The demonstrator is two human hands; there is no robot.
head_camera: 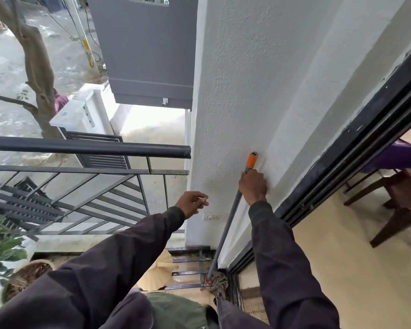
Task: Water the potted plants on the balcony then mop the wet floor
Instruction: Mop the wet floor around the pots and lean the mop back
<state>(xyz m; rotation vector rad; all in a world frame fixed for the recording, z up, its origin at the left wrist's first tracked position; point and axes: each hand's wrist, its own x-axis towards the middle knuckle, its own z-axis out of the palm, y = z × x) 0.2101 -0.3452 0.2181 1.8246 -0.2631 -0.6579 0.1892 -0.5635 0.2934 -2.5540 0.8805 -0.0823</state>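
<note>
A mop stands nearly upright against the white wall, its grey handle (pixel 226 230) topped by an orange cap (pixel 252 160). Its stringy head (pixel 218 282) rests on the floor in the corner by the door track. My right hand (pixel 253 186) grips the handle just below the orange cap. My left hand (pixel 192 203) hovers in the air to the left of the handle, fingers loosely curled, holding nothing. A potted plant with green leaves (pixel 0 243) sits at the lower left beside a round woven pot (pixel 26 276).
A dark metal railing (pixel 88 147) fences the balcony on the left, with the street below. A black sliding-door frame (pixel 342 148) runs along the right, opening onto a room with a brown chair (pixel 399 205). A wall socket (pixel 214 217) sits beside the handle.
</note>
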